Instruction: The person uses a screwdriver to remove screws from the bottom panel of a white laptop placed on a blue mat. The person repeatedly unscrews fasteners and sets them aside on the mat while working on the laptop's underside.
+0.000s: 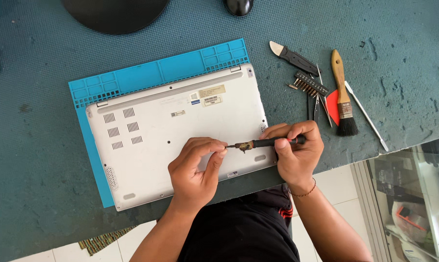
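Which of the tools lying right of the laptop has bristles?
The wooden-handled brush, with black bristles at its near end. The black pry tool and thin metal spudger beside it have none.

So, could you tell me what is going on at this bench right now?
A person holds a black screwdriver in the right hand, while the left hand pinches its tip. Both hover over a silver laptop lying bottom-up on a blue mat. A brush and a bit holder lie to the right.

I get one head view only, looking steeply down from fairly close over the table (35, 184), near edge and floor tiles (336, 187) at bottom.
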